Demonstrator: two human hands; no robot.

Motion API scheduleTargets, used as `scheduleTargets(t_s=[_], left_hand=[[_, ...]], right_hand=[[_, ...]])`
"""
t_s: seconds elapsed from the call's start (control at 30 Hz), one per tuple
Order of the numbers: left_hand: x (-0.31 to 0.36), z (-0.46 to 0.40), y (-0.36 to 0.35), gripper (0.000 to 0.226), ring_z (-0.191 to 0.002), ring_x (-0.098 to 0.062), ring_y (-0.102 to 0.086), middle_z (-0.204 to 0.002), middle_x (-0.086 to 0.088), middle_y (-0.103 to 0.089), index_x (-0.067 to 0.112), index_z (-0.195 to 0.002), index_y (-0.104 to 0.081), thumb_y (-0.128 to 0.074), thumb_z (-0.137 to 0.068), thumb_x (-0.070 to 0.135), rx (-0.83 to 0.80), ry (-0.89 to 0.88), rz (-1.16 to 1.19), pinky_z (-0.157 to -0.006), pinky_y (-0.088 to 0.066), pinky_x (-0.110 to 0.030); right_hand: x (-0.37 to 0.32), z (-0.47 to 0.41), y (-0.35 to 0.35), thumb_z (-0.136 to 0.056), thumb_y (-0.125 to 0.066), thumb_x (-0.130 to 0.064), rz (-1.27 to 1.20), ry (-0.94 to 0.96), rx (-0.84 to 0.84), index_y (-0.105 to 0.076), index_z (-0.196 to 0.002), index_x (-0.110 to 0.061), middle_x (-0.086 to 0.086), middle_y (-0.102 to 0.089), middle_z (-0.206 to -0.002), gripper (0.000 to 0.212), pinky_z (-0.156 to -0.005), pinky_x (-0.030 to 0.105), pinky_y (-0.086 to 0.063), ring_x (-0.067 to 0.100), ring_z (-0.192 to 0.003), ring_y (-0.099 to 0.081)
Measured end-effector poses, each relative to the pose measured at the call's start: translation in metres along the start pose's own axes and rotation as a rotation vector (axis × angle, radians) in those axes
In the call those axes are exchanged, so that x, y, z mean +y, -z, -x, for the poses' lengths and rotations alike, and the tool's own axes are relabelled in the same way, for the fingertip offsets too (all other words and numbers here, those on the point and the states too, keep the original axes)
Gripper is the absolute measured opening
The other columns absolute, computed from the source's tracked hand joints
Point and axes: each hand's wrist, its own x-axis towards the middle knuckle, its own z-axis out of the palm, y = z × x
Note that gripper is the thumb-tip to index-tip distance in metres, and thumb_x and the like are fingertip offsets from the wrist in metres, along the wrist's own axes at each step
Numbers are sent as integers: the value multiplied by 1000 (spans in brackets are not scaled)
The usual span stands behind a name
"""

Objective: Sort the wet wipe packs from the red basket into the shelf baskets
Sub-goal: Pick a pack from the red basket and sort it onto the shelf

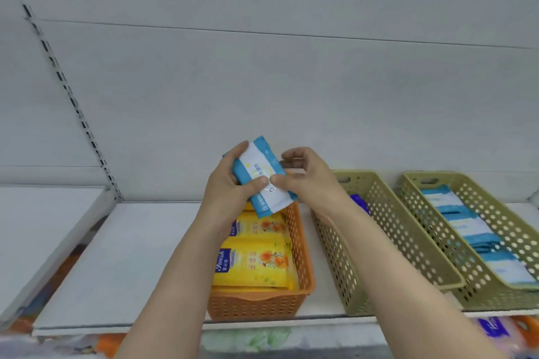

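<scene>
blue pack (260,177) — left hand (230,183) grips, right hand (303,175) pinches edge | over orange basket (303,271) | probably bound for far-right basket (437,230) — matching blue packs

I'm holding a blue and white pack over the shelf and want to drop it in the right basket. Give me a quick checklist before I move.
1. Pack held: ok. The left hand grips the blue and white pack; the right hand pinches its near edge.
2. Matching basket found: ok. The far right green basket already holds blue and white packs.
3. Room in that basket: cannot tell; its near end runs out of view.
4. Wrong basket below: not ok. The pack hangs over the orange basket of yellow packs.
5. Path right: ok, though it crosses the middle green basket.
</scene>
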Motion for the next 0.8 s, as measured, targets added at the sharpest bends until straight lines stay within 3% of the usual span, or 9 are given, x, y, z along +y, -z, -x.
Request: scheduleTargets(t_s=[0.1,0.23,0.33,0.43,0.53,0.6,0.7,0.8], left_hand=[[0,-9,-3,81,-97,-14,-70,-119,-1,-66,31,-146,-35,-76,-81,7,-12,22,-58,-80,-59,-33],[-6,-14,-9,49,-85,-13,-72,-108,-5,-70,21,-126,-51,-73,-84,9,47,32,-83,-63,-58,-24],[-7,-12,-18,41,-82,-12,-73,-102,-4,-73,16,-120,-55,-73,-84,8,31,54,-73,-63,-58,-24],[-1,-12,-35,39,-83,-17,-74,-98,-5,-75,11,-119,-54,-73,-85,11,3,92,-9,-65,-59,-28],[2,-13,-62,28,-82,-20,-73,-96,-8,-75,8,-109,-60,-73,-84,11,-21,96,-93,-66,-59,-31],[3,-12,-82,22,-78,-19,-73,-92,-8,-75,9,-103,-65,-73,-83,10,-13,65,-121,-62,-56,-27],[5,-11,-123,13,-73,-13,-68,-86,-4,-75,12,-94,-72,-72,-82,6,-55,4,-174,-62,-53,-24],[2,-8,-178,12,-73,-11,-66,-83,-3,-75,15,-89,-75,-75,-80,6,-130,-35,-264,-70,-53,-27]], right_hand=[[6,-3,11,-78,-82,-9,-67,-88,-24,-55,-127,-17,16,-70,-107,57,-76,37,-60,28,-90,-73],[12,1,22,-77,-80,-2,-69,-117,-62,-67,-108,-9,12,-73,-98,34,-72,30,-59,22,-84,-72],[14,3,34,-77,-80,-1,-54,-162,-112,-65,-100,-10,9,-72,-94,29,-67,27,-57,17,-80,-71],[15,-1,47,-80,-76,3,-199,-174,-85,-62,-104,-4,19,-70,-105,29,-78,37,-60,24,-86,-71],[15,-6,70,-81,-73,7,-396,-233,-81,-57,-111,1,23,-69,-112,34,-86,45,-59,32,-95,-72],[13,-9,94,-77,-78,3,-268,-204,-86,-54,-115,-3,20,-71,-109,45,-85,45,-60,30,-93,-73],[5,-15,150,-72,-86,-5,47,0,-62,-48,-134,-17,5,-66,-112,74,-78,27,-59,15,-93,-70],[-4,-14,210,-72,-87,-11,311,162,-226,-60,-127,-21,3,-68,-109,61,-82,20,-55,7,-92,-67]])
